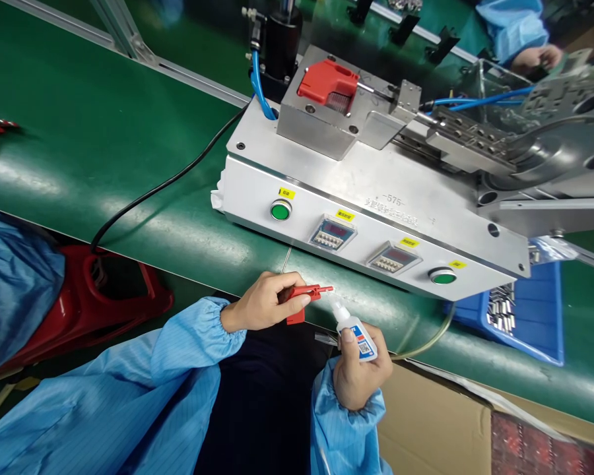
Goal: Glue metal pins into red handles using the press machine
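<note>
My left hand (266, 301) is closed around a red plastic part (297, 315), whose thin tip points right. My right hand (360, 371) grips a small white glue bottle (356, 335) with a blue, red and white label. The bottle's nozzle is tilted up to the left, close to the red part's tip; whether they touch I cannot tell. Just beyond my hands stands a white machine (257, 191) with green buttons and two counters. A similar red part (329, 82) sits in the metal block (309, 132) on its top.
A blue bin (549, 310) of small metal cylinders stands at the right, near a cardboard box (435, 415). A black cable (178, 177) crosses the green bench (129, 145). Another person's hand (537, 58) shows at the upper right. A red stool (94, 310) stands left.
</note>
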{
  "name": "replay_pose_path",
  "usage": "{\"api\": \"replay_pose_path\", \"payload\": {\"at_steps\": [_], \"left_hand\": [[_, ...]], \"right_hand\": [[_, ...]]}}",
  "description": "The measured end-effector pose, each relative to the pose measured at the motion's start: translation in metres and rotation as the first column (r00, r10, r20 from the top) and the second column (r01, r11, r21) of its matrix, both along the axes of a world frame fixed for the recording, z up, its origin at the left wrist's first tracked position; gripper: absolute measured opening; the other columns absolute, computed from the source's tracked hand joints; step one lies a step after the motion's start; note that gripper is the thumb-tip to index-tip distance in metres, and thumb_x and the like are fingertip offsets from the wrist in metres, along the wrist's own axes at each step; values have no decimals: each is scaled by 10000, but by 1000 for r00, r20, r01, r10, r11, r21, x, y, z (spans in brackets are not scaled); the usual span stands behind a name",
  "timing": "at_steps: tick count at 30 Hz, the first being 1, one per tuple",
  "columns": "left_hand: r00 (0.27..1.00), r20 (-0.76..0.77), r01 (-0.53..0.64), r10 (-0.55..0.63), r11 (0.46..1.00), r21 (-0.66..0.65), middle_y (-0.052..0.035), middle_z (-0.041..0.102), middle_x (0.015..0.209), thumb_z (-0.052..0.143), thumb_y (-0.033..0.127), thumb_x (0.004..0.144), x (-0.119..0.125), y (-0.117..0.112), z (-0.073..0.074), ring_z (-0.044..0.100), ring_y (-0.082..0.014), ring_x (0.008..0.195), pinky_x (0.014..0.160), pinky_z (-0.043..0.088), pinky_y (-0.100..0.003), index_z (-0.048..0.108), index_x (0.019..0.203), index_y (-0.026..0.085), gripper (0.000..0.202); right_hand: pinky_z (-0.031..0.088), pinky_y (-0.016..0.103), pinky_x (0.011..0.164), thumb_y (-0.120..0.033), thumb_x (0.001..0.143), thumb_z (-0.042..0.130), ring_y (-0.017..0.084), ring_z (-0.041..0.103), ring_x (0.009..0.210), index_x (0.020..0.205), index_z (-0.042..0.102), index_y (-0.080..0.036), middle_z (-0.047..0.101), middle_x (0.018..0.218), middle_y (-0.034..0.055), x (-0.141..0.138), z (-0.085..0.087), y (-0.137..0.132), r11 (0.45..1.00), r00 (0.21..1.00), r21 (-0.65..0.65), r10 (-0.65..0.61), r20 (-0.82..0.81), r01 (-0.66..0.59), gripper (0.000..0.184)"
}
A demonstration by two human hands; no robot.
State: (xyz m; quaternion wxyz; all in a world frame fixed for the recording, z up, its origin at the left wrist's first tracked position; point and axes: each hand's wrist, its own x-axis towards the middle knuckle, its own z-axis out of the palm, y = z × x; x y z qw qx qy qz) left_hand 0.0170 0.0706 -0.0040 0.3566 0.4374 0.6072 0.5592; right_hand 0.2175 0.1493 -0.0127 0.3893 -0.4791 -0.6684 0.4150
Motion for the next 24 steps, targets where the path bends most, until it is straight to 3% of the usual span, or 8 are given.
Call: {"api": "replay_pose_path", "payload": {"at_steps": [17,21,24], "left_hand": [[1000,14,6,-6,1000,-15,50,508,628,609,383,969,1,-1,0,426,-106,540,538,347,-228,632,835,177,247],[1000,28,-5,5,1000,-3,51,518,631,600,361,963,1,0,1,427,-104,536,536,344,-227,643,848,178,221],[1000,28,-5,6,1000,-26,49,521,628,602,375,964,0,0,0,431,-107,539,542,349,-231,640,839,179,235]], "right_hand": [[347,247,492,-565,870,763,108,439,507,798,671,-157,515,591,-31,0,-4,-3,1000,1000,-30,5,-10,-6,425],[384,261,504,-567,867,745,115,442,495,815,635,-181,487,577,-45,-1,1,5,991,987,-130,-13,-163,-8,405],[500,313,601,-526,867,728,162,572,596,857,639,-195,566,646,-13,0,6,13,961,947,-257,11,-322,-99,342]]}}
